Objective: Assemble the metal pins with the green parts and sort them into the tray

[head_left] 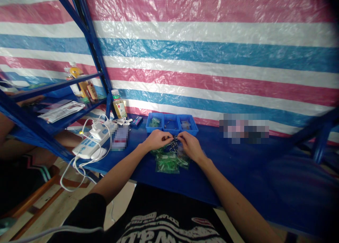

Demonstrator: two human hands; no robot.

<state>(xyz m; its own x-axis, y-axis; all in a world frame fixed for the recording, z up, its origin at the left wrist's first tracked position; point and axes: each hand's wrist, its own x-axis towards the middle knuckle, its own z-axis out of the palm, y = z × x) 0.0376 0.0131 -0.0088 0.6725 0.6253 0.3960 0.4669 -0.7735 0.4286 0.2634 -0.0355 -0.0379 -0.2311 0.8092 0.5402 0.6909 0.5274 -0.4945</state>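
Both hands meet over a pile of small metal pieces (173,145) on the blue table. My left hand (159,139) has its fingers pinched together at the pile's left side; what they hold is too small to make out. Opposite it, my right hand (188,144) pinches something small and hard to name near the same spot. Clear bags with green contents (167,163) lie just below the hands. Behind the hands stand joined blue trays: the left tray (154,122) has greenish packets, the middle tray (170,124) a few thin pieces, the right tray (186,124) small pale items.
Left on the table (230,165) are a white power strip (91,143) with tangled cables, a drink bottle (119,104) and a small blue box (137,121). A blue metal frame (98,56) rises there. Beyond it, a person's arm and leg show. A striped sheet hangs behind.
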